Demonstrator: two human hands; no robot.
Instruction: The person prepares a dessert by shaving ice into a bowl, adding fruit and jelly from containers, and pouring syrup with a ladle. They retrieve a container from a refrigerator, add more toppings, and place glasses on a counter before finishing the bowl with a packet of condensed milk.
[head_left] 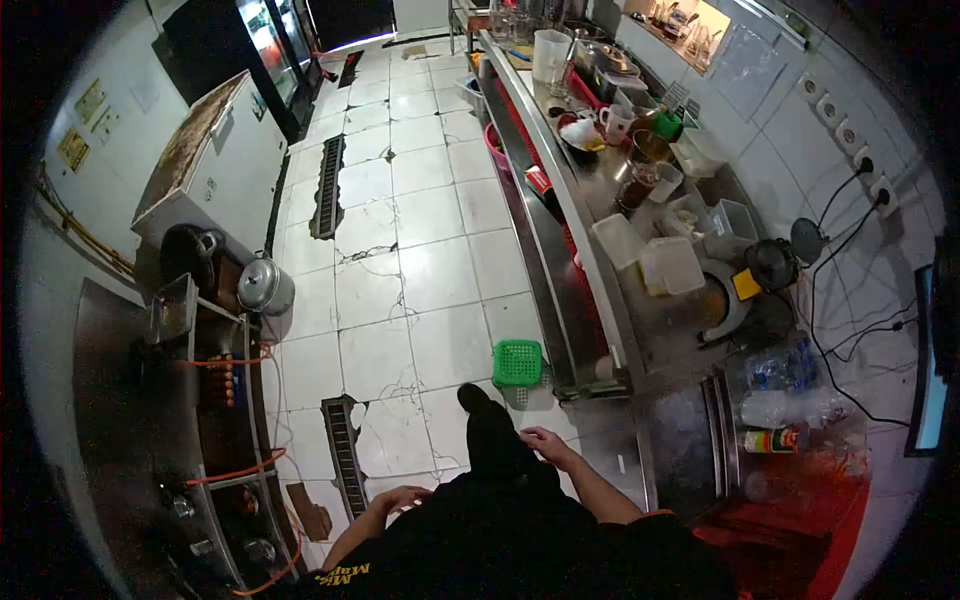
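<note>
My left hand point(405, 498) hangs low beside my dark clothing, its fingers loosely stretched out and partly hidden against the cloth. I see nothing in it. On the other side, my right hand point(546, 443) hangs beside my dark trouser leg point(492, 437), fingers apart, also with nothing in it. Just ahead of the right hand, a green plastic basket point(517, 363) sits on the tiled floor. One dark shoe point(471, 398) points forward, a little left of that basket.
Along the right runs a steel counter point(625, 335) crowded with plastic containers point(672, 266), jugs and a scale-like appliance point(722, 300). A white chest freezer point(235, 150), a lidded pot point(265, 286) and a stove point(195, 480) line the left. Floor drains point(328, 187) cut the cracked tiles.
</note>
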